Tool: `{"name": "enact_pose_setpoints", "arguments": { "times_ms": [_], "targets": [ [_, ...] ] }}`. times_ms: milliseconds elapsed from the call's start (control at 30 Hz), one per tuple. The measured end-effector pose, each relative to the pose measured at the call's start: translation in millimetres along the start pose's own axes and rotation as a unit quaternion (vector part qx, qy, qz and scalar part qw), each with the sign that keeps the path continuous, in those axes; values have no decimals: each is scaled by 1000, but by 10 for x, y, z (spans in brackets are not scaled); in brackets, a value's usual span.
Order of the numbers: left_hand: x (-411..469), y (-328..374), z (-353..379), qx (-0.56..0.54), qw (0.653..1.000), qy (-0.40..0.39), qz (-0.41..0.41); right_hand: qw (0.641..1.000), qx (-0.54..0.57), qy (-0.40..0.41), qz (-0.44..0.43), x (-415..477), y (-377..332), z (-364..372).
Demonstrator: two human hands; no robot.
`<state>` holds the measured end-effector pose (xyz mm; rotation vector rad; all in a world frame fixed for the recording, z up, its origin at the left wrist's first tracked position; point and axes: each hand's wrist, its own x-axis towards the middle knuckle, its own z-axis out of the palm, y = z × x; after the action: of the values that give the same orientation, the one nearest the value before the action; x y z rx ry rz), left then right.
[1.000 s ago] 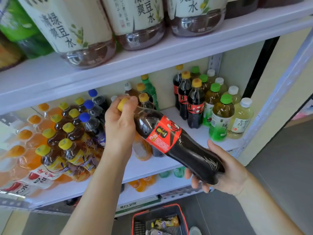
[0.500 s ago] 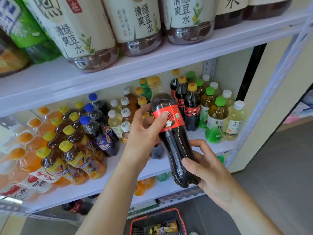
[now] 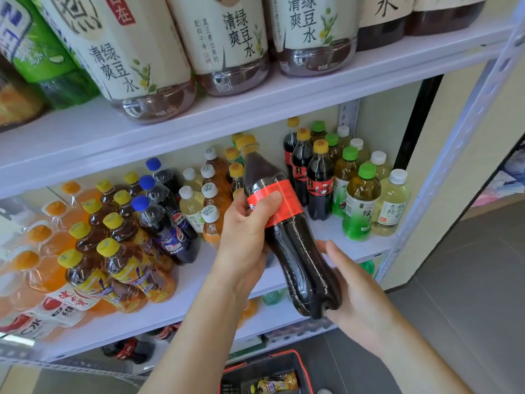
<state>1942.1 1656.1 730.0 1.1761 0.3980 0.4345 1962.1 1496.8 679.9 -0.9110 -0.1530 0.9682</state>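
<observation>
1. Bottle (image 3: 287, 237): plastic, filled with a dark brown, near-black drink. It has a yellow cap and a short clear neck under it. A red label band runs round the shoulder, its print too blurred to read.
2. The body narrows below the label, then widens to a lobed base. The surface is glossy, with light streaks down the side.
3. Position: centre of the frame, in the air in front of the middle shelf (image 3: 199, 280). It is tilted, cap toward upper left, base toward lower right.
4. Left hand (image 3: 244, 240): grip closed round the label band, thumb across the red, fingers hidden behind.
5. Right hand (image 3: 358, 294): grip cupped under the base, fingers curled round the lower body.
6. On the shelf right of centre stand dark bottles (image 3: 319, 177) with matching yellow caps, beside green-capped bottles (image 3: 360, 200). A red-rimmed basket (image 3: 255, 365) is at the bottom edge.
</observation>
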Motion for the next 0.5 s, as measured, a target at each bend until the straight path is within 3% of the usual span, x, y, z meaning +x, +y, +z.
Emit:
{"name": "enact_pose_setpoints", "arguments": {
  "times_ms": [67, 167, 300, 500],
  "targets": [
    [8, -8, 24, -21, 1000, -3, -10, 992, 78, -46, 83, -1, 10, 1],
    [22, -14, 30, -29, 999, -9, -26, 986, 93, -98, 96, 16, 29, -12],
    [65, -4, 7, -25, 998, -32, -52, 997, 35, -69, 23, 7, 26, -24],
    [202, 106, -60, 129, 990, -49, -38, 977, -147, 72, -138, 5, 80, 53]
  ]
}}
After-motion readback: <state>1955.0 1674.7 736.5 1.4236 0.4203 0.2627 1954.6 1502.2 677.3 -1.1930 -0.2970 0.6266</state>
